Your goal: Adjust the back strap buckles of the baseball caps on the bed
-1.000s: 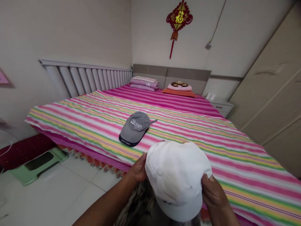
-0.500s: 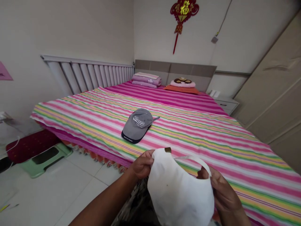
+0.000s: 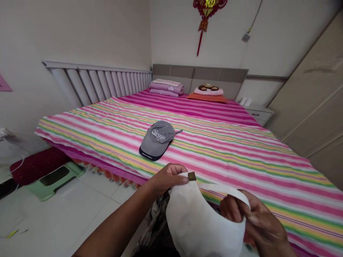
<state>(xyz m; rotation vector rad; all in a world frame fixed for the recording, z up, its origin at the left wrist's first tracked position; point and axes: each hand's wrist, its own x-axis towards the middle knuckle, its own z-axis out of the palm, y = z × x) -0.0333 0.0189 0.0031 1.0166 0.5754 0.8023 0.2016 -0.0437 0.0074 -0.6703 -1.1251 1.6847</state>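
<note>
Since a second ago you have tipped the white cap [image 3: 198, 221] over, so its crown now faces down toward you and the back opening with the strap [image 3: 222, 188] faces up. Your left hand [image 3: 167, 178] pinches the strap end beside the small brass buckle [image 3: 191, 176], and your right hand [image 3: 257, 221] is closed on the strap's other side, thumb on top. You hold the cap in the air, just short of the near edge of the bed [image 3: 241, 157].

It looks light and soft; the cloth sags between your hands and likely will not keep shape by itself. The buckle and strap ends are the firmest places to grip, better than the limp crown.

Farther onto the bed from the white cap lies a grey cap [image 3: 158, 139], well apart. At the bed's far end sit folded bedding [image 3: 166, 87] and a pillow [image 3: 208, 93].
</note>
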